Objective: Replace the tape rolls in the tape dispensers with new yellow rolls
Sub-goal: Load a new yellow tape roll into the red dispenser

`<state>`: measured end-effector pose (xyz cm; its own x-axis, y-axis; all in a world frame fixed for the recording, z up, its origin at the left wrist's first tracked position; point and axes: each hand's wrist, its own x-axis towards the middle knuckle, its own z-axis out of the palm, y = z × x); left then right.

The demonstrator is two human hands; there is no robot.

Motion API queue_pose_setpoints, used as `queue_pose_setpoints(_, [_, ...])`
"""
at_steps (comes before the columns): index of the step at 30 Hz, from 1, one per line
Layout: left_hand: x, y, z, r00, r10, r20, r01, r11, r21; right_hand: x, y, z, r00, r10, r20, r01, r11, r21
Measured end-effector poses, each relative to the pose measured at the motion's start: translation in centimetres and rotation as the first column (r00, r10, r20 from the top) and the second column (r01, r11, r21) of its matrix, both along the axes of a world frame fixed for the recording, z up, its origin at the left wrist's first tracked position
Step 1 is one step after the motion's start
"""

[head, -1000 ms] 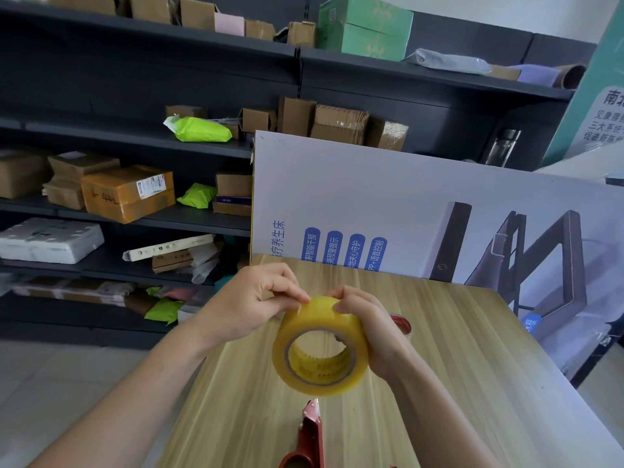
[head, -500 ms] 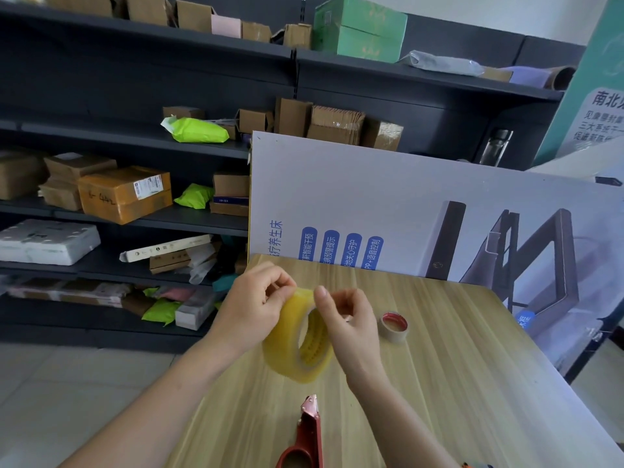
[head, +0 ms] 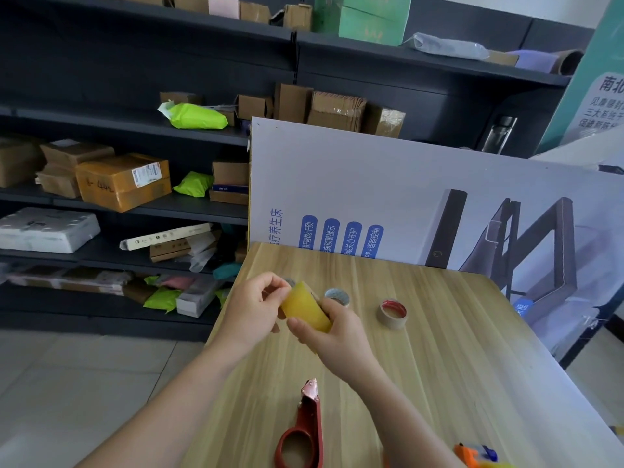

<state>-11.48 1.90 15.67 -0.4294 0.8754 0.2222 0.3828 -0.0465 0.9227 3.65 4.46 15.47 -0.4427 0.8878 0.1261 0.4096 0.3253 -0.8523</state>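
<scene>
A yellow tape roll point(head: 305, 309) is held edge-on above the wooden table point(head: 439, 349). My right hand point(head: 332, 332) grips it from below and behind. My left hand point(head: 253, 309) pinches at its upper left rim with thumb and fingertips. A red tape dispenser point(head: 304, 430) lies on the table near the front edge, its ring empty. A near-empty brown core with a red inside point(head: 391, 314) stands to the right of my hands. Another small roll with a pale core point(head: 337, 296) lies just behind the right hand.
A large printed board point(head: 422, 204) leans at the table's far edge. Dark shelves with cardboard boxes point(head: 121, 180) and green parcels fill the left and back. An orange and blue object point(head: 476, 454) shows at the table's near right edge.
The roll has turned from facing me with its hole visible to edge-on. Both hands moved away from me and lower, uncovering the small rolls behind them.
</scene>
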Motion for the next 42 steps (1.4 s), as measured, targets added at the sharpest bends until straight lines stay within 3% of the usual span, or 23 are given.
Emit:
queue_pose_setpoints(5, [-0.1, 0.1, -2.2, 0.927, 0.010, 0.375, 0.035, 0.993, -0.114, -0.1, 0.2, -0.9, 0.977, -0.054, 0.208, 0.032, 0.994, 0.109])
queue_pose_setpoints(12, [-2.1, -0.5, -5.6, 0.796, 0.084, 0.599, 0.091, 0.962, -0.256, 0.4, -0.3, -3.0, 0.970, 0.050, 0.239, -0.028, 0.995, -0.098])
queue_pose_setpoints(16, [-3.6, -0.9, -7.3, 0.658, -0.068, 0.750, 0.299, 0.938, -0.177, 0.2, -0.3, -4.1, 0.951, 0.060, 0.304, -0.060, 0.998, -0.009])
queue_pose_setpoints(20, [-3.7, -1.2, -9.3, 0.512, -0.058, 0.857, 0.329, 0.935, -0.133, -0.1, -0.3, -5.2, 0.925, 0.036, 0.379, -0.075, 0.993, 0.088])
queue_pose_setpoints(25, [-1.8, -1.5, -10.2, 0.682, -0.039, 0.731, 0.354, 0.891, -0.283, -0.4, -0.3, -8.0, 0.856, -0.008, 0.517, -0.156, 0.949, 0.273])
queue_pose_setpoints(28, [-0.8, -1.2, -11.0, 0.708, 0.036, 0.705, 0.294, 0.893, -0.340, -0.6, -0.5, -9.9, 0.835, 0.007, 0.549, -0.218, 0.923, 0.319])
queue_pose_setpoints(31, [-1.0, -1.4, -12.5, 0.694, 0.123, 0.710, 0.248, 0.884, -0.396, -0.3, -0.4, -11.1, 0.851, 0.118, 0.512, -0.269, 0.934, 0.233])
queue_pose_setpoints(33, [-1.7, -1.8, -13.6, 0.696, 0.143, 0.703, 0.259, 0.863, -0.433, 0.2, -0.1, -11.8, 0.935, 0.105, 0.338, -0.162, 0.976, 0.144])
queue_pose_setpoints(35, [-2.4, -2.4, -14.4, 0.701, 0.144, 0.698, 0.299, 0.830, -0.471, 1.0, 0.5, -12.6, 0.974, -0.124, 0.190, 0.127, 0.992, -0.002])
queue_pose_setpoints(37, [-3.0, -2.9, -15.4, 0.710, 0.132, 0.691, 0.347, 0.789, -0.507, 1.7, 1.4, -14.0, 0.914, -0.286, 0.287, 0.332, 0.934, -0.128])
queue_pose_setpoints(40, [-3.1, -3.2, -16.7, 0.727, 0.090, 0.681, 0.423, 0.722, -0.548, 2.5, 1.5, -17.0, 0.781, -0.120, 0.613, 0.335, 0.909, -0.249])
queue_pose_setpoints(42, [-2.8, -3.1, -17.4, 0.755, 0.056, 0.653, 0.453, 0.675, -0.582, 2.7, 1.2, -18.4, 0.736, -0.016, 0.677, 0.321, 0.889, -0.327])
